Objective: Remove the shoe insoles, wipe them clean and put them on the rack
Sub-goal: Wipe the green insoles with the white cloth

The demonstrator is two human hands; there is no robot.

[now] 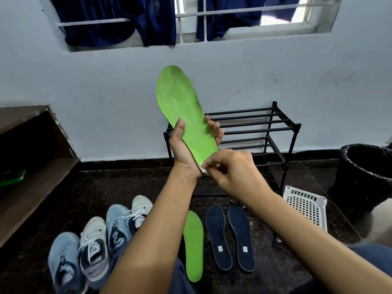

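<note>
Pale wall (106,92) fills the background, with navy garments (118,22) hung over window bars at 12 o'clock. At its foot, at 2 o'clock from the hands, a black rack (254,128) stands on the dark floor (84,187).

At the centre, the left hand (182,149) grasps a green insole (182,107) by its heel half. The thumb lies on the near face and the fingers wrap behind the far edge, so the toe points up toward 11 o'clock. The right hand (231,170) is curled at the heel, at 5 o'clock of that insole. Its fingertips pinch a small white scrap (202,167), possibly a wipe, against the heel edge.

A second green insole (193,245) lies flat at 6 o'clock, with 2 navy insoles (218,236) side by side just beside it toward 5 o'clock. 4 sneakers (95,247) line up at 7 o'clock. A white basket (305,206) sits at 4 o'clock, near a black bin (364,166) at 3 o'clock.
</note>
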